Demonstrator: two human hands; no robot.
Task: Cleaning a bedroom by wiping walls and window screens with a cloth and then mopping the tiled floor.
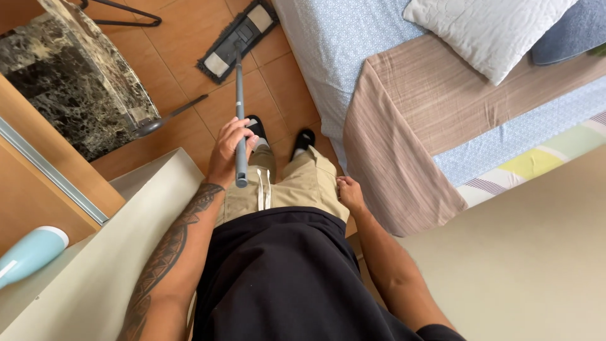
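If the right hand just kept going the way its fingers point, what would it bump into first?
Probably the brown bedspread. The right hand hangs empty by the thigh, its fingers pointing toward the side of the bed, with only a small gap showing between them. Depth is hard to judge from above, so it might slip down to the floor tiles instead.

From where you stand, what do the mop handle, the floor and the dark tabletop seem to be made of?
The mop handle, gripped by the left hand, looks like grey painted metal: thin, straight, with an even matte sheen, though plastic is possible. The floor appears to be glazed orange-brown tile, with grout lines showing. The tabletop looks like polished dark marble, veined in white and gold, or an imitation.
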